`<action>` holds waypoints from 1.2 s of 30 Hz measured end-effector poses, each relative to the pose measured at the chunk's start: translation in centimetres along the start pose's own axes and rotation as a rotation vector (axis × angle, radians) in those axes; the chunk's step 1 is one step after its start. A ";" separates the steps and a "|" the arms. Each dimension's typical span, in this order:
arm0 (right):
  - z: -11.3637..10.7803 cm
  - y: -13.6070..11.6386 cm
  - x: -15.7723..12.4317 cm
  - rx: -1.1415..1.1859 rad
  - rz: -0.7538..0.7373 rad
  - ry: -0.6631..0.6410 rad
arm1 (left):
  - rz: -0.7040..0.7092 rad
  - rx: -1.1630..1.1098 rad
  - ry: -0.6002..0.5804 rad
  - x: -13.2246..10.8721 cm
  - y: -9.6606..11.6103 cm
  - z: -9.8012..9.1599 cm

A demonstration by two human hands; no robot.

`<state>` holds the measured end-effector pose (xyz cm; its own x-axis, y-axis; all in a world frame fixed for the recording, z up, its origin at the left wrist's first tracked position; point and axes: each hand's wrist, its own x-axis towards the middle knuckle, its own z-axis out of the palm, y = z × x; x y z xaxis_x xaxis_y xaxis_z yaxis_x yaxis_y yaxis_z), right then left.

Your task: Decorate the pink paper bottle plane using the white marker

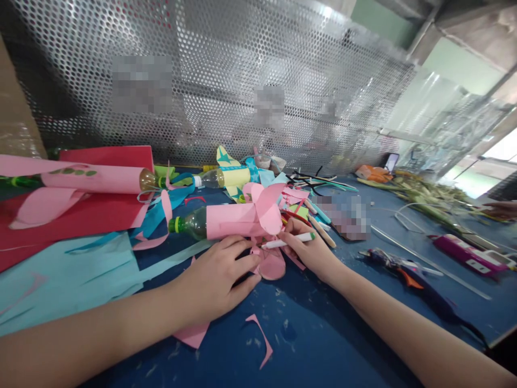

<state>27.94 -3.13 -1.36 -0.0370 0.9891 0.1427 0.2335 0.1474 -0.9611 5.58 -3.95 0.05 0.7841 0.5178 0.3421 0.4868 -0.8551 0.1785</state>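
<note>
- Bottle of green plastic (232, 221), wrapped in pink paper with a yellow-green cap, lies on its side on the dark blue counter (299, 345), between and just beyond the two hands, its neck toward the left.
- Rounded pink paper petals (270, 207) stand out from the bottle's right end; one lies low, beside the left fingertips.
- Right hand (301, 245) grips a slim white marker with a green end (288, 241) between thumb and fingers, its tip pointing left at the pink paper; whether the tip touches is too small to tell.
- Left hand (226, 275) is palm down, fingers spread and lightly bent around nothing, fingertips at the pink paper beside the bottle.
- Nearer the person lies a thin, curved pink paper scrap (262, 340).
- Light blue paper sheets (81, 269) lie beyond the left forearm.
- On the right, a dark blue glue gun with an orange trigger (430, 293) lies beyond the right forearm.
</note>
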 end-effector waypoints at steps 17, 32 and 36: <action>0.0 0.1 0.2 0.032 -0.001 0.020 | 0.019 0.016 -0.008 0.1 0.0 -0.2; 0.0 0.4 0.2 0.045 0.016 0.036 | 0.021 0.001 0.009 0.0 0.0 0.0; 0.0 0.4 0.2 0.037 0.007 0.035 | 0.019 -0.011 -0.006 0.0 -0.1 -0.1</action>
<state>28.01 -2.84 -1.76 -0.0015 0.9896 0.1439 0.1979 0.1413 -0.9700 5.54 -3.89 0.15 0.7952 0.5019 0.3403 0.4680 -0.8648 0.1818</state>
